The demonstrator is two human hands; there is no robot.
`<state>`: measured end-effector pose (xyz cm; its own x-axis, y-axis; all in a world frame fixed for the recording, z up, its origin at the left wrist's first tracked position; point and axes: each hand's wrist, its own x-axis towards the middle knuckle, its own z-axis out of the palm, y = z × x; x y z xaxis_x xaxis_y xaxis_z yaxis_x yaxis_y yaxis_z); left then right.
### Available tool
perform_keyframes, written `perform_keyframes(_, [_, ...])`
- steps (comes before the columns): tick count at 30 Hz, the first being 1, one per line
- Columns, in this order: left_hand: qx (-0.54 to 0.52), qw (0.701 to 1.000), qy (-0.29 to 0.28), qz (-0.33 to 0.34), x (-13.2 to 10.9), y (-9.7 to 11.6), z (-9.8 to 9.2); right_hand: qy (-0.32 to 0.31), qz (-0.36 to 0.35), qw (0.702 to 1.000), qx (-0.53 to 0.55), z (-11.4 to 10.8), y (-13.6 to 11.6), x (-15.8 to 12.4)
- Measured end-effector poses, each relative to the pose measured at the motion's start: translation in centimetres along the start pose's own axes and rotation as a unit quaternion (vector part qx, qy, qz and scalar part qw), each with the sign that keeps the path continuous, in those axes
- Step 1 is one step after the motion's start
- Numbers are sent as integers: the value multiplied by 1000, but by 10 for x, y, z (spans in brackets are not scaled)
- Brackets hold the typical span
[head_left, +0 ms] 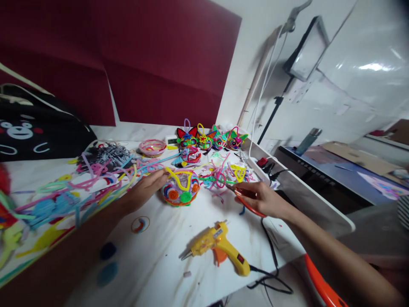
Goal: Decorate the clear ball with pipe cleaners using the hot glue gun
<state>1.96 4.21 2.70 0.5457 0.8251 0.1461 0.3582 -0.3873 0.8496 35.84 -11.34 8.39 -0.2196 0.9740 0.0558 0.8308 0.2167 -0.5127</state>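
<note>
My left hand (150, 184) is at the left side of a round, colourful pipe-cleaner piece (174, 197) with orange and green coiled discs on its front. Its fingertips close on the end of a bent yellow pipe cleaner (181, 184) lying across the top of the piece; the thumb is hidden. My right hand (260, 198) grips red-handled scissors (252, 207), the tips pointing left toward a green pipe cleaner (212, 180) and a pink looped one (220, 179). In front lies a yellow glue gun (212, 241), nozzle to the left.
Several finished animal-face ornaments (204, 140) line the wall, near a pink bowl (152, 147). Loose pipe cleaners (64, 204) cover the table's left. A black bag (38, 128) stands behind them. The glue gun's black cord (271, 285) hangs off the front edge. A lamp (308, 51) rises at right.
</note>
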Motion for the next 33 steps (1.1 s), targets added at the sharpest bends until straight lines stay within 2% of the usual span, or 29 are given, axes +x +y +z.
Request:
perform_keyframes(4, [-36,998,1,-54,0,1,5,-26,21,997,-64,15,20,-18])
perform_keyframes(8, [4,997,2,-78,-6,15,9,-39,34,991,-126,24,27,-20])
perform_keyframes(12, [59,995,33,-76,-13,24,14,-35,26,988,-145,27,27,-17])
perform_keyframes(18, [102,987,77,-93,-19,20,24,-6,21,983,-180,28,11,-12])
perform_keyframes(20, [118,984,88,-97,-20,20,28,31,12,986,-163,29,-1,-4])
perform_keyframes(22, [125,982,99,-99,-22,22,32,80,-16,994,-74,31,-16,9])
perform_keyframes(24, [116,983,104,-96,-24,24,36,96,-25,995,30,35,-29,27])
perform_keyframes(29, [121,982,112,-90,-27,32,42,79,-27,992,90,55,-47,67])
perform_keyframes(33, [140,978,119,-99,-26,29,45,75,-23,990,118,66,-49,76])
